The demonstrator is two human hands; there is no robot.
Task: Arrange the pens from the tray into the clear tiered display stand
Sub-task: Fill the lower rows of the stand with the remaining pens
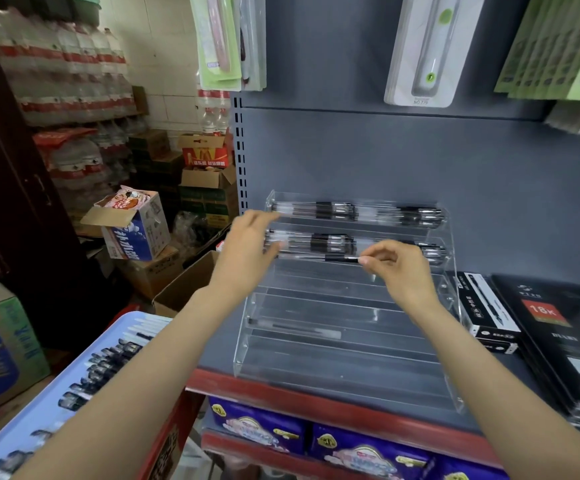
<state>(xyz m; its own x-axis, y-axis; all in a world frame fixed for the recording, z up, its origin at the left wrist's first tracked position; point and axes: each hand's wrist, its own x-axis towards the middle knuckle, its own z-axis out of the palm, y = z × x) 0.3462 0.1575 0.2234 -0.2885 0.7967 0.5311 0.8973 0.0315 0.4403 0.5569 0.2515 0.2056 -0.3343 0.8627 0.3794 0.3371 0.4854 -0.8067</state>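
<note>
A clear tiered display stand (351, 358) sits on the grey shelf. Black-and-clear pens fill its top tier (354, 211) and second tier (330, 242). One pen (319, 258) lies level at the front of the second tier, held at both ends. My left hand (247, 251) holds its left end with the fingers stretched over the tier's pens. My right hand (396, 265) pinches its right tip between thumb and forefinger. A single pen (295, 327) lies on a lower tier. At the lower left a light blue tray (74, 372) carries several more pens.
Black pen boxes (489, 313) and black notebooks (558, 327) lie right of the stand. Packaged goods hang above on the grey back panel (385, 154). Cardboard boxes (136, 226) and bottled water fill the floor and wall at left. Purple packs (281, 431) sit on the shelf below.
</note>
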